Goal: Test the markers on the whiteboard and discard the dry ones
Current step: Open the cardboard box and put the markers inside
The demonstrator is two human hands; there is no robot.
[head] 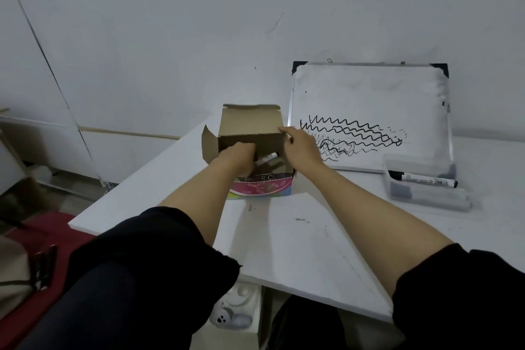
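Observation:
An open cardboard box (250, 122) with a colourful front stands at the middle of the white table (298, 236). My left hand (238, 155) reaches down inside it, fingers curled around a white marker (267, 158) whose end sticks out to the right. My right hand (299, 145) pinches the box's right top edge. A whiteboard (369, 99) leans on the wall to the right, covered low down with black wavy test lines. In front of it a clear plastic tray (423, 190) holds markers, with a black-capped marker (423, 179) lying across its top.
The table's left edge runs diagonally; beyond it lie a red mat (34, 236) and a brown bag (17, 270) on the floor. A white object (235, 310) sits under the table's near edge. A grey wall stands close behind the box and whiteboard.

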